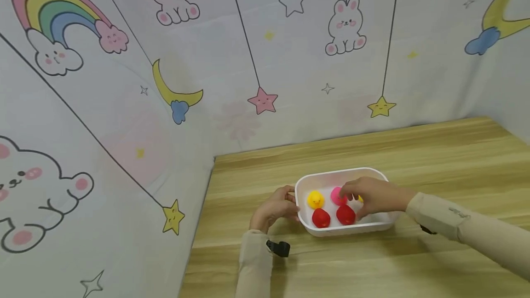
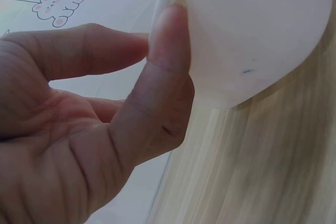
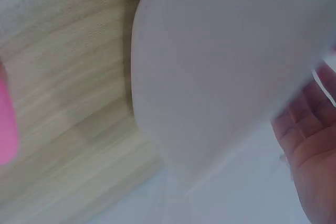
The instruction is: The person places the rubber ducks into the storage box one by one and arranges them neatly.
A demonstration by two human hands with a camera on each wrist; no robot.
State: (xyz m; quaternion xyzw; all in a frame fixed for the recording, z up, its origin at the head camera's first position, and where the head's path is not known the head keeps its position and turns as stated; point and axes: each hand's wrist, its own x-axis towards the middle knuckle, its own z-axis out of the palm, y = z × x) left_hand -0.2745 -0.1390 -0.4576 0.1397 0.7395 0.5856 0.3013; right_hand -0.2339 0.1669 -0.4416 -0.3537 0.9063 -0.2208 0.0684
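A white plastic basin [image 1: 368,229] stands on the table with small toys in it. Among them are a yellow rubber duck [image 1: 316,200], a pink toy [image 1: 337,196] and two rounded red toys, one at the left [image 1: 320,218] and another [image 1: 345,215] beside it. My left hand [image 1: 276,208] pinches the basin's left rim between thumb and fingers, close up in the left wrist view. Over the basin's right part, my right hand [image 1: 374,195] reaches in with thumb and fingers apart, fingertips right by the pink toy. Another bit of yellow [image 1: 360,198] shows between them, partly hidden.
The wooden table [image 1: 331,266] runs up to a fabric backdrop [image 1: 290,128] printed with rabbits and stars, at the back and left. A black wrist camera [image 1: 279,248] sits on my left sleeve. In the right wrist view a pink object [image 3: 6,124] shows at the left edge.
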